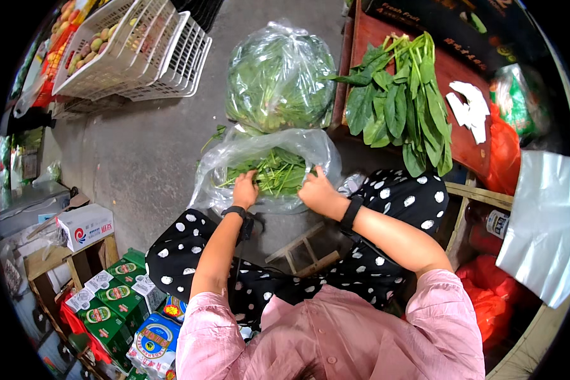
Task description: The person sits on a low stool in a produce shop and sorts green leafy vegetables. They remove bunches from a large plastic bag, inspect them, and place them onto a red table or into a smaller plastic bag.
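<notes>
A clear plastic bag (228, 154) lies open between my knees, with loose leafy greens (280, 176) inside, their long stems uppermost. My left hand (246, 190) is at the bag's near-left rim, fingertips down among the stems; whether they grip anything is hidden. At the right side of the opening, my right hand (320, 192) has its fingers curled on the bag's plastic edge. Just beyond stands a second, fuller clear bag of greens (280, 80), gathered at its top. A bunch of spinach (403, 99) rests on the red tabletop (465, 147) to the right, leaves hanging over the edge.
White plastic crates (137, 57) with mangoes (92, 50) stand at the far left. Green beer cartons (107, 304) and a wooden crate (47, 261) are at the near left. White gloves (470, 109) and flat plastic bags (541, 228) lie right. A small wooden frame (306, 254) is below.
</notes>
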